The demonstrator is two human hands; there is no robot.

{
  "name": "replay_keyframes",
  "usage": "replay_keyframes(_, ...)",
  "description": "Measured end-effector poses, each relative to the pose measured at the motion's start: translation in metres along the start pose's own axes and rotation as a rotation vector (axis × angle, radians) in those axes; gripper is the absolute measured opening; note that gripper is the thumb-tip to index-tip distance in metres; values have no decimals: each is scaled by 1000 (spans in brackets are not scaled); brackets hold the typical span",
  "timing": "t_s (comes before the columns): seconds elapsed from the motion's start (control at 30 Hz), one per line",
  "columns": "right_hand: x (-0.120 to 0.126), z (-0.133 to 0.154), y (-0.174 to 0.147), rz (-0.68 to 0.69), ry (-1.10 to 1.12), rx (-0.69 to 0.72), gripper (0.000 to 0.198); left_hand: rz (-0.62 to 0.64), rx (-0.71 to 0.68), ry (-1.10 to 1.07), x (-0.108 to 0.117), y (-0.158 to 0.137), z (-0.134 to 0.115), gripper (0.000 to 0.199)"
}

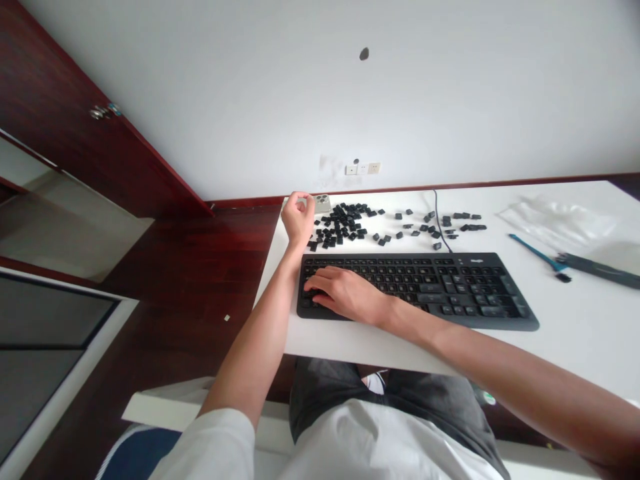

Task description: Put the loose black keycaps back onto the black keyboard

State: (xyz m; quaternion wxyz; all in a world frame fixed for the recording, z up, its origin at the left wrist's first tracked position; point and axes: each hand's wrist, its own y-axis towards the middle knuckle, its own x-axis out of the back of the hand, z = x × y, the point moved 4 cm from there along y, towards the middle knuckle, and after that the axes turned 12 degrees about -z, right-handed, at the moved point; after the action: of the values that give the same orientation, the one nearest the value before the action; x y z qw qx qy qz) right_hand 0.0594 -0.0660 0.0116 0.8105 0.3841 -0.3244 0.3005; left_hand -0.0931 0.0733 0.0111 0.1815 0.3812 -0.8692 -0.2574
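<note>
A black keyboard (493,320) lies along the near side of the white table, some of its keycaps off and the switch bed showing. My right hand (350,293) rests over its left end, thumb and fingers apart, fingertips touching the keys there. My left hand (299,217) is raised behind the keyboard's far left corner with its fingers curled together; whether a small thing sits between them I cannot make out. Right beside it is a pile of loose black keycaps (345,220), and more keycaps (425,228) are scattered to the right.
A phone (323,204) lies behind my left hand. The keyboard cable (439,217) runs to the back edge. On the right are a blue brush (537,252), a long dark strip (600,268) and a clear plastic bag (560,220). A wall with sockets (363,169) stands behind.
</note>
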Motion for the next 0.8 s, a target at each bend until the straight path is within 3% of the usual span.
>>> replay_keyframes(0.1,0,1,0,6,-29,3,30,-7,-9,8,0,0,0,15)
replay_keyframes(0.33,17,-5,-3,-3,-52,111,28,13,-8,-9,-1,0,1,14)
replay_keyframes(0.47,64,-43,-10,-71,-81,28,33,11,-25,-4,-1,2,0,14)
replay_keyframes(0.63,147,-110,-47,-160,-30,-272,20,26,-51,42,-4,2,-3,13)
replay_keyframes(0.73,176,-138,-82,3,134,-416,23,56,-59,58,-6,-1,-5,14)
replay_keyframes(0.8,189,-149,-101,20,213,-480,28,75,-75,56,-6,-3,-9,14)
